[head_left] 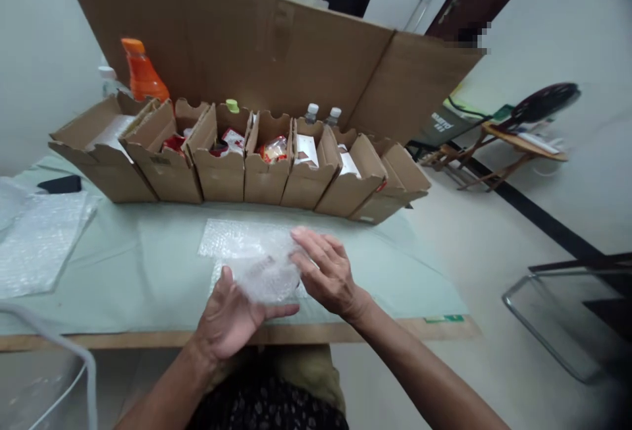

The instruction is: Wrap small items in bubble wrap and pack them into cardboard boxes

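Note:
A clear bubble-wrap bundle (pixel 269 278) is held over the near middle of the table, with a small dark-printed item faintly visible inside. My right hand (pixel 328 272) grips its right side, fingers curled over the plastic. My left hand (pixel 234 318) is at the lower left of the bundle, palm up, with thumb and fingers spread apart. Whether the left fingers bear any of its weight is hard to tell. Beneath the bundle, a flat bubble-wrap sheet (pixel 217 236) lies on the green cloth (pixel 148 252).
A row of several open cardboard bins (pixel 266 176) holds small packaged goods. Behind stand a tall cardboard panel (pixel 316 41) and an orange bottle (pixel 143 74). More bubble wrap (pixel 39 239) and a black flat object (pixel 60 184) lie left. A white tube (pixel 64 344) curves at the lower left.

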The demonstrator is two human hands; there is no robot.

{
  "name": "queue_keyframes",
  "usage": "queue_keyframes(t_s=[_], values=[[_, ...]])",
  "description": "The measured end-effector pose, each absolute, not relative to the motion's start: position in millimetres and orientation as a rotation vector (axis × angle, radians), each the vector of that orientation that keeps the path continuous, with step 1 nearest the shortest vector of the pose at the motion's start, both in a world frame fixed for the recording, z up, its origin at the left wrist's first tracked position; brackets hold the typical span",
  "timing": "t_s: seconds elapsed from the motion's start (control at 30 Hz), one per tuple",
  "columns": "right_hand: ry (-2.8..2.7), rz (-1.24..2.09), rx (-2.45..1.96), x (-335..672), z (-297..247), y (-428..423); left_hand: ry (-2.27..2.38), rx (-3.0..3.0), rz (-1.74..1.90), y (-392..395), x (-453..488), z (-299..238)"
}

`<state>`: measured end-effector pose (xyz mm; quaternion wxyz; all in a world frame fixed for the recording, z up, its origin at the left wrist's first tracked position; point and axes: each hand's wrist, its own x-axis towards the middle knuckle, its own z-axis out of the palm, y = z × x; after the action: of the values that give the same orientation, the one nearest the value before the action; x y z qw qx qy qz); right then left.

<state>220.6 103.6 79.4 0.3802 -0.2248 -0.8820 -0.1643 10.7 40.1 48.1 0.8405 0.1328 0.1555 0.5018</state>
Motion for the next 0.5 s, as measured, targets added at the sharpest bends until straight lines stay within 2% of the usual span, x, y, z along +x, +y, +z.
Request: queue_keyframes(t_s=[0.13,0.3,0.4,0.5], values=[[-2.338,-0.182,-0.771,221.4,53.5,66.4,0.623,0.108,1.116,40.7,21.0,46.0],[-1.811,0.531,-1.263,213.0,34.6,28.6,0.946,0.25,1.294,34.6,23.1,43.7],[-1.53,0.827,-1.296,211.2,31.4,21.8,1.004,0.311,1.307,26.3,13.2,47.0],[-1.412,0.925,-1.25,214.0,36.5,24.7,0.977,0.378,1.235,16.7,-3.3,46.3]])
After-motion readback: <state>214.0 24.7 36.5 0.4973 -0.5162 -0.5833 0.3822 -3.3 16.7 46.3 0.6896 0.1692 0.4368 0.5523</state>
